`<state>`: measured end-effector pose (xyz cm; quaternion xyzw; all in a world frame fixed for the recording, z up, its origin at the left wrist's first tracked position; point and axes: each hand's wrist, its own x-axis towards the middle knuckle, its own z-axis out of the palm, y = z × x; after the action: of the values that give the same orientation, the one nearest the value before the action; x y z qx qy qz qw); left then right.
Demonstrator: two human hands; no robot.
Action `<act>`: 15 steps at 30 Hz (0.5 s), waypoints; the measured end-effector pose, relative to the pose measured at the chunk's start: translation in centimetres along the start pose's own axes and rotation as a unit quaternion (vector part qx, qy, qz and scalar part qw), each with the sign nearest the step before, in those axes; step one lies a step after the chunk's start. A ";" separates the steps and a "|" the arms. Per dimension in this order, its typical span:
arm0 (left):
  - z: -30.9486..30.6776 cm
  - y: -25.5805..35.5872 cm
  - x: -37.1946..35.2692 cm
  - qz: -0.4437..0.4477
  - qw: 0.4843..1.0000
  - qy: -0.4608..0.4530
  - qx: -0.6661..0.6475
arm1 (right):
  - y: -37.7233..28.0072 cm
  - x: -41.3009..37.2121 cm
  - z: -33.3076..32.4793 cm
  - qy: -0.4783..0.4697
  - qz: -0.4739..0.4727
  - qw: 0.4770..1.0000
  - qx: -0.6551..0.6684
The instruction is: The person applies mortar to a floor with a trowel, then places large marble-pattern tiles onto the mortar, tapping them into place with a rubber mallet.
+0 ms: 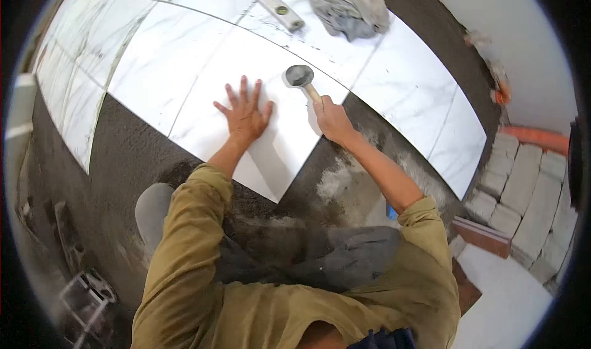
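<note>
My left hand (pixel 247 116) lies flat with fingers spread on a white marble-patterned tile (pixel 206 106). In my right hand (pixel 334 121) is the wooden handle of a mallet (pixel 300 76), gripped with the fingers wrapped round it. The mallet's round grey head is over the same tile, to the right of my left fingertips. Dark grey mortar (pixel 138 143) borders the tile's near left edge, and a rougher patch with pale powder (pixel 335 180) lies below my right forearm.
Beyond the tile, a spirit level (pixel 274 5) and a crumpled grey cloth (pixel 351 10) rest on other laid tiles. Grey bricks (pixel 523 183) and an orange pipe (pixel 535 140) are at the right by the wall. A metal-framed object (pixel 89 300) stands lower left.
</note>
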<state>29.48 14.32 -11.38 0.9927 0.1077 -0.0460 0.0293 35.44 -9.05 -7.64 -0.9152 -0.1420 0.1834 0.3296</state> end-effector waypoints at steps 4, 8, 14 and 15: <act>-0.4 -0.1 -0.1 -0.003 0.999 -0.011 -0.035 | -1.6 4.3 1.7 -0.001 -0.020 0.999 -0.044; -0.2 -0.6 -0.2 0.006 0.998 0.032 -0.052 | -3.6 8.1 4.0 -0.017 -0.055 0.997 -0.056; -0.7 -1.1 -0.3 0.007 0.995 0.050 -0.086 | -7.2 11.7 6.1 -0.011 -0.052 0.994 -0.100; -0.7 -1.1 -0.4 0.013 0.995 0.050 -0.089 | -6.5 12.2 6.5 0.014 -0.153 0.975 -0.162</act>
<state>28.90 15.39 -10.66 0.9884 0.1000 0.0138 0.1131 42.64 4.00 -11.03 -0.9263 -0.3031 0.0929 0.2035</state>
